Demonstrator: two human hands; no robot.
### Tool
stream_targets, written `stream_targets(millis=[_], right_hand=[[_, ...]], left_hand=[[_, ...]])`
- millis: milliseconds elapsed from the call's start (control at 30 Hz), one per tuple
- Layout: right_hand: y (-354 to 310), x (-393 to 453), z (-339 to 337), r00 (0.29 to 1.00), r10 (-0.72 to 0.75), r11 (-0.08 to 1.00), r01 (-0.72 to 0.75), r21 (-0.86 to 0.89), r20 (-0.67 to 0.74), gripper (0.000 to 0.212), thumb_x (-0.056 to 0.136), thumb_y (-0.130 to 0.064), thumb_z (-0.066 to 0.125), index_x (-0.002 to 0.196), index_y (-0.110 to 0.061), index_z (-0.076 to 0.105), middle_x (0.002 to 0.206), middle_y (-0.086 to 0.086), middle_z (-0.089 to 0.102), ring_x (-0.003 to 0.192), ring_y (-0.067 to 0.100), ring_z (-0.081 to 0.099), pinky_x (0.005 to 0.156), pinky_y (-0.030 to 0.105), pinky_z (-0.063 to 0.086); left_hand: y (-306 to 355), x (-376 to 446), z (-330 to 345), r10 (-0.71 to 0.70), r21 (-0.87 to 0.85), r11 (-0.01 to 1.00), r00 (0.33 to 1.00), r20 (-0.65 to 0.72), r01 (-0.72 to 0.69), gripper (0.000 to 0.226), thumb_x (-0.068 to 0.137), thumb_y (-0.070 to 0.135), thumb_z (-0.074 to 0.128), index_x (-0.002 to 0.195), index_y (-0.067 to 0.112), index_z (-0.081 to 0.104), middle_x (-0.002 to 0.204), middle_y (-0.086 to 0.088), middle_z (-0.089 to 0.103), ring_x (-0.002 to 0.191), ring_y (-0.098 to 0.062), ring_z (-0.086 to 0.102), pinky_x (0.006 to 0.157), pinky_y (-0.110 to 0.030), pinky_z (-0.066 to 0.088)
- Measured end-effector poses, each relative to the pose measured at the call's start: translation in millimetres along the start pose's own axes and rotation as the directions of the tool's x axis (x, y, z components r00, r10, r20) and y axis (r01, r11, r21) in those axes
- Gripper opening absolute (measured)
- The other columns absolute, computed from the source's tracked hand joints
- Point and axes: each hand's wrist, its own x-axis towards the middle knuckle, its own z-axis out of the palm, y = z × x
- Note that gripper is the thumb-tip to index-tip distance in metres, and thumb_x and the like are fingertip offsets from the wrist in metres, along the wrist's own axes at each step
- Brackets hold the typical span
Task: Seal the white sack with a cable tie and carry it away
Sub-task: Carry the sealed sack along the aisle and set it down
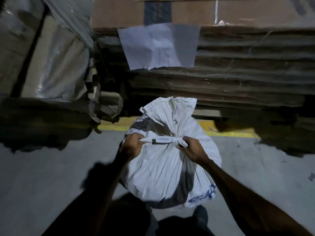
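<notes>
White sack (163, 169) upright on the floor (51, 167), neck gathered inside the cable tie (162, 140). Left hand (132, 145) fingers grip the tie's tail; right hand (192, 148) fingers clasp the neck. Sealing looks nearly finished; carrying remains

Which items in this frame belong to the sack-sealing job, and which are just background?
In use: white sack; cable tie around its gathered neck; left hand pulling the tie's tail; right hand gripping the neck.

Background: stacked flat cardboard; white sheet hanging on it; plastic-wrapped load; yellow floor line.
</notes>
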Motion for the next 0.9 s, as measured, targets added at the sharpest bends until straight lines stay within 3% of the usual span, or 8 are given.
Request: stream_targets(millis=[100,200,300,400,467,600,767,900], right_hand=[[12.9,27.4,15.7,0.997,-0.072,0.996,0.072,-0.056,0.001,0.027,0.091,-0.033,0.076,0.08,-0.024,0.053,0.074,-0.006,0.055,0.074,0.02,0.054,0.064,0.034,0.031],[17.1,58.0,22.1,0.992,-0.125,0.985,0.125,-0.12,0.007,0.023,0.085,-0.035,0.071,0.079,-0.023,0.052,0.078,0.0,0.056,0.076,0.027,0.058,0.063,0.038,0.036],[15.0,91.8,20.5,0.99,-0.141,0.971,0.141,-0.192,0.014,0.022,0.078,-0.038,0.068,0.075,-0.025,0.051,0.078,0.003,0.057,0.08,0.036,0.063,0.067,0.048,0.05],[6.9,121.2,21.2,0.991,-0.13,0.95,0.131,-0.284,0.024,0.016,0.079,-0.033,0.071,0.085,-0.02,0.064,0.087,-0.002,0.059,0.092,0.038,0.066,0.074,0.047,0.053],[2.1,139.4,25.4,0.991,-0.128,0.93,0.129,-0.343,0.027,0.016,0.085,-0.029,0.071,0.097,-0.019,0.071,0.098,0.002,0.062,0.103,0.037,0.066,0.079,0.044,0.048],[0.7,166.7,39.1,0.989,-0.137,0.887,0.147,-0.437,0.055,0.019,0.095,-0.031,0.069,0.11,-0.02,0.074,0.113,0.005,0.065,0.112,0.033,0.065,0.085,0.041,0.033],[6.2,156.7,43.2,0.994,-0.095,0.883,0.106,-0.458,0.048,0.028,0.094,-0.042,0.074,0.106,-0.017,0.073,0.113,0.008,0.065,0.111,0.033,0.063,0.097,0.049,0.035],[11.6,133.5,42.4,0.998,-0.066,0.894,0.067,-0.442,0.018,0.034,0.094,-0.049,0.072,0.106,-0.017,0.071,0.111,0.006,0.065,0.108,0.029,0.062,0.099,0.049,0.034]], left_hand=[[-23.9,24.3,15.0,-0.015,0.012,1.0,1.0,-0.002,0.015,0.043,0.088,0.042,0.058,0.107,0.01,0.08,0.111,-0.015,0.076,0.109,-0.034,0.068,0.088,-0.032,0.047],[-45.2,42.3,31.6,-0.058,0.017,0.998,0.998,0.008,0.057,0.031,0.093,0.036,0.066,0.109,0.012,0.078,0.114,-0.015,0.074,0.113,-0.034,0.067,0.083,-0.027,0.038],[-57.1,51.2,42.3,-0.065,0.002,0.998,0.998,-0.017,0.065,0.007,0.094,0.034,0.07,0.089,0.028,0.071,0.08,0.003,0.065,0.095,-0.03,0.065,0.07,-0.026,0.038],[-63.4,56.8,53.6,-0.095,-0.022,0.995,0.995,-0.04,0.094,0.025,0.093,0.035,0.07,0.073,0.031,0.056,0.062,0.012,0.046,0.071,-0.02,0.051,0.064,-0.017,0.039],[-69.2,57.5,60.1,-0.084,0.003,0.996,0.996,-0.034,0.084,0.025,0.087,0.046,0.061,0.072,0.027,0.057,0.058,0.008,0.045,0.065,-0.021,0.048,0.068,-0.03,0.048],[-88.3,61.4,84.4,-0.061,-0.079,0.996,0.977,-0.204,0.046,0.031,0.081,0.032,0.065,0.063,0.007,0.063,0.064,-0.015,0.06,0.069,-0.038,0.061,0.069,-0.042,0.047],[-76.3,51.9,90.8,-0.082,-0.141,0.989,0.966,-0.245,0.048,0.044,0.075,0.033,0.064,0.048,0.026,0.03,0.056,0.0,0.04,0.063,-0.025,0.045,0.063,-0.032,0.028],[-67.7,37.7,94.8,-0.112,-0.132,0.988,0.964,-0.242,0.081,0.035,0.073,0.032,0.064,0.053,0.022,0.037,0.057,-0.008,0.048,0.063,-0.032,0.053,0.063,-0.031,0.025]])
